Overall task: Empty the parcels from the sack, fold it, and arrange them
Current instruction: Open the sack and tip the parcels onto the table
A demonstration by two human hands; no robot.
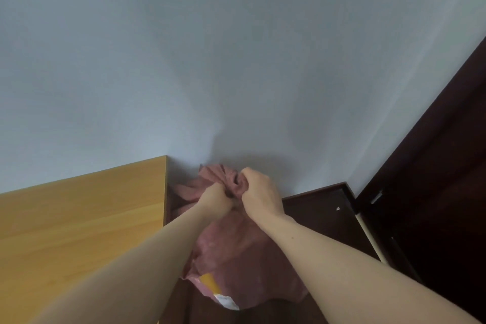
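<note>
Fists clenched on bunched fabric at top of pink sack point(236, 252): left hand point(217, 198) and right hand point(259, 196) side by side, touching. Sack hangs below hands, between light wooden tabletop point(79, 231) and dark cabinet point(320, 208), close to grey wall point(236, 60). Yellow parcel point(214, 288) with white label shows at sack's lower edge.

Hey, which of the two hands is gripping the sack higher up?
The right hand grips the sack higher, at its bunched top near the wall. The left hand holds the bunch just below and to the left.
</note>
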